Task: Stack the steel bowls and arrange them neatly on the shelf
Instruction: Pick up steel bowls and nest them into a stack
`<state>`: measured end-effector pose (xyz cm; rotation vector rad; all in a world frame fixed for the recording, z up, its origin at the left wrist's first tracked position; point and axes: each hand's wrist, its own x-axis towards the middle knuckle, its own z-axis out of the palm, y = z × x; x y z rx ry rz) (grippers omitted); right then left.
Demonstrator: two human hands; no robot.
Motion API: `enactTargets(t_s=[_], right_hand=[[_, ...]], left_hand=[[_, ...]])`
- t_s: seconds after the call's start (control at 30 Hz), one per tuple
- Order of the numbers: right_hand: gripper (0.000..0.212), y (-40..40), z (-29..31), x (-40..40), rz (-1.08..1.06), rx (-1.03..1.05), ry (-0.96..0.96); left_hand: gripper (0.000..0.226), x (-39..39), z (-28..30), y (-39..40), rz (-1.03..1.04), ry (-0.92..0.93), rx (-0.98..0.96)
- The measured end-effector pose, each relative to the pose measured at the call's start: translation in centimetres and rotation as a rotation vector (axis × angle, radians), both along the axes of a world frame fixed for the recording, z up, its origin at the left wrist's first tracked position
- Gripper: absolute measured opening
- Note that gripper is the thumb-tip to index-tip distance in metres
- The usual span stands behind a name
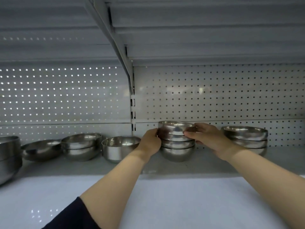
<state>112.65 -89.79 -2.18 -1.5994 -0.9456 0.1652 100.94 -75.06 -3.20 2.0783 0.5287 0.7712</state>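
Observation:
A stack of steel bowls (177, 150) stands on the white shelf (206, 164) just right of centre. Both hands grip its top bowl (175, 129): my left hand (151, 140) on the left side, my right hand (209, 138) on the right rim. A second, shorter stack (245, 138) stands to the right against the back panel. To the left stand a single deep bowl (119, 147), a stack of two (80, 145), a tilted shallow bowl (41, 150) and larger bowls (9, 156) at the left edge.
A perforated back panel (231, 96) closes the shelf behind the bowls. A slotted upright (133, 113) splits the bay, and an upper shelf with its bracket (115, 38) hangs overhead. A lower white surface (165, 204) lies in front.

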Motion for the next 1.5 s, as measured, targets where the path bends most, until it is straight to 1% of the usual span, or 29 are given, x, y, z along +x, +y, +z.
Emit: enactTargets(t_s=[0.1,0.3,0.4,0.47,0.53,0.57,0.6,0.67,0.77,0.87,0.93,1.0,1.07,1.2,1.27,1.37,1.47,1.5], right_hand=[[0.023,0.2,-0.1,0.1,-0.012,0.032,0.006],[0.019,0.4,-0.4,0.0,-0.045,0.041,-0.035],[0.022,0.6,-0.6,0.3,-0.047,0.032,-0.053],[0.033,0.7,-0.6,0.6,-0.068,0.012,-0.071],[0.06,0.7,-0.4,0.6,-0.119,-0.004,-0.087],[0.07,0.7,-0.2,0.6,-0.144,0.011,-0.101],[0.073,0.6,0.0,0.5,-0.167,0.039,-0.135],[0.066,0.2,0.6,-0.2,-0.222,0.083,-0.252],[0.05,-0.4,1.8,-2.1,-0.307,0.122,-0.414],[0.037,-0.5,3.7,-5.4,-0.351,0.132,-0.519],[0.03,0.5,5.0,-8.4,-0.325,0.103,-0.557],[0.024,2.1,5.7,-12.4,-0.26,0.094,-0.525],[0.018,4.1,5.5,-16.8,-0.163,0.074,-0.495],[0.015,9.5,3.5,-24.1,-0.047,-0.14,-0.579],[0.013,12.1,2.5,-25.8,-0.027,-0.197,-0.532],[0.01,15.1,1.0,-26.9,-0.018,-0.207,-0.432],[0.009,16.5,-1.1,-27.1,-0.114,-0.192,-0.379],[0.012,16.5,-1.8,-27.1,-0.124,-0.205,-0.381]], left_hand=[[0.055,0.3,-0.3,0.4,-0.003,0.032,-0.002],[0.054,0.4,-0.5,0.4,-0.005,0.052,-0.014],[0.053,0.4,-0.6,0.5,-0.01,0.055,-0.015],[0.051,0.4,-0.6,0.3,0.001,0.077,-0.004],[0.045,0.1,-0.3,-0.1,0.029,0.094,0.035],[0.043,-0.3,0.2,-0.5,0.055,0.099,0.076],[0.041,-0.7,0.9,-0.8,0.089,0.091,0.119],[0.044,-2.1,2.9,-1.6,0.149,0.048,0.186],[0.048,-5.9,5.2,-1.3,0.171,0.012,0.229],[0.036,-11.9,5.1,1.4,0.212,0.014,0.264],[0.031,-16.3,4.5,3.8,0.248,0.01,0.348],[0.03,-20.1,4.0,6.1,0.307,0.013,0.412],[0.029,-22.7,3.2,7.9,0.305,0.062,0.404],[0.029,-24.6,0.9,10.7,0.269,0.213,0.489],[0.028,-24.5,0.3,11.3,0.238,0.224,0.498],[0.027,-23.7,-0.4,11.1,0.149,0.222,0.498],[0.029,-23.3,-1.1,11.0,0.123,0.242,0.53],[0.029,-23.3,-1.4,11.0,0.124,0.25,0.545]])
